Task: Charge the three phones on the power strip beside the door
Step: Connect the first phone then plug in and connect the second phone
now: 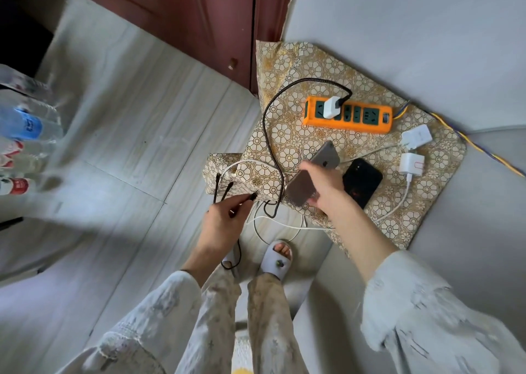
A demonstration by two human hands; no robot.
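1. Three phones expected; I make out two for sure: a grey metal-backed phone (313, 171) lifted off the surface in the right hand (324, 184), and a black glossy phone (361, 181) lying flat just at its 3 o'clock. Whether the right hand holds one phone or two stacked, I cannot tell.
2. Right hand: fingers curled round the grey phone, gripping it across its middle.
3. Left hand (227, 214): thumb and fingers pinch one plug tip of the black braided multi-head cable (266, 134); two other tips stick up at 11 o'clock of the hand.
4. The cable runs up to a white cube charger (332, 106), already seated in the orange power strip with green sockets (348, 114), at 12 o'clock from the hands.
5. Two more white plug adapters (414, 150) with white cords (284, 225) lie loose at 4 o'clock of the strip, not plugged in.
6. Everything sits on a gold floral-patterned cloth-covered table (299, 69) next to the dark red wooden door (199, 18).
7. Progress: early. One charger powered, no phone visibly connected yet. Left, judging by this: mate tip to grey phone, then plug the other adapters and connect the other phones.
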